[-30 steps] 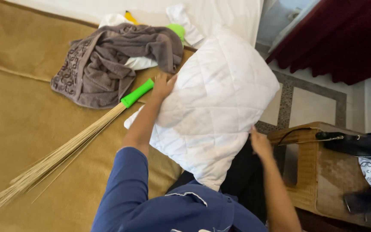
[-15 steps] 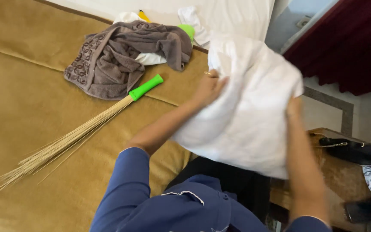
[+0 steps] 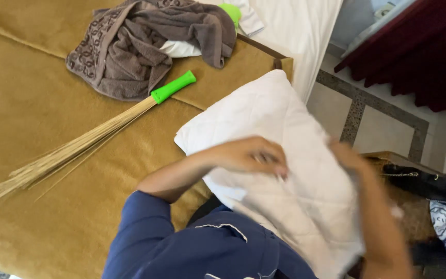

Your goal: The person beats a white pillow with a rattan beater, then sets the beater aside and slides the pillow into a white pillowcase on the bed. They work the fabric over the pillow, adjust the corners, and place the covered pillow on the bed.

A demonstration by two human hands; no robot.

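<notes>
Overhead, the bed (image 3: 52, 119), spread with a mustard-gold cover, fills the left and near part of the view; beyond its far right corner lie white sheeting (image 3: 298, 31), a tiled floor (image 3: 372, 119) and a dark red curtain (image 3: 419, 51). A white quilted pillow (image 3: 264, 113) lies across the bed's right edge, its far corner resting on the gold cover and its near end raised toward the person's dark blue top (image 3: 202, 248).

The left hand (image 3: 251, 155) presses palm-down on the middle of the pillow, fingers curled into the fabric. The right hand (image 3: 349, 157) is blurred at the pillow's right edge; it seems to clutch that edge, though the closure of its fingers cannot be told with certainty.

Judged as handling of a soft, bulky pillow, the work goes best with both hands gripping opposite edges rather than the centre, so that the filling spreads evenly and the pillow does not fold or slide off the bed's edge.

On the far left of the bed lies a crumpled grey-brown towel (image 3: 145, 46), covering a white cloth (image 3: 181, 49). Just near it rests a straw hand broom (image 3: 78, 150) with a bright green handle (image 3: 174, 87), well apart from the pillow. At the right, a dark bag (image 3: 424, 181) sits on a wooden piece of furniture.
</notes>
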